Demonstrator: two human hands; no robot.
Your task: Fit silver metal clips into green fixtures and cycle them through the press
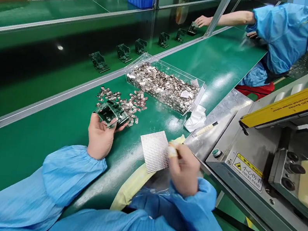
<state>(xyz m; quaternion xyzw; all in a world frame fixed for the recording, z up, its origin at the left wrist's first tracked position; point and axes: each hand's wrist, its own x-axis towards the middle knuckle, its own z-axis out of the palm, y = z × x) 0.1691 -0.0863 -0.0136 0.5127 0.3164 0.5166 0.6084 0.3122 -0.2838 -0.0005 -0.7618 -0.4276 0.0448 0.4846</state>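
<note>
This looks like a factory workshop, with a person (283, 36) in blue work clothes far on the right at a long green bench (224, 66). Dark green parts (124, 53) stand in a row on the left, and a clear box (199, 96) is full of tiny metal bits (162, 83). A big metal machine (226, 139) on the near right has a sign (249, 172) saying "INJURE HAND".

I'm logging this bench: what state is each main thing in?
Left hand: holding dark part
Right hand: at sheet's edge, grip unclear
Sheet: flat
Clear box: open-topped, heaped with metal pieces
Loose pieces: scattered on bench
Other parts: spaced in a row
White wad: crumpled
Marker: lying down
Blue tray: upright
Machine: running or stopped, cannot tell
</note>
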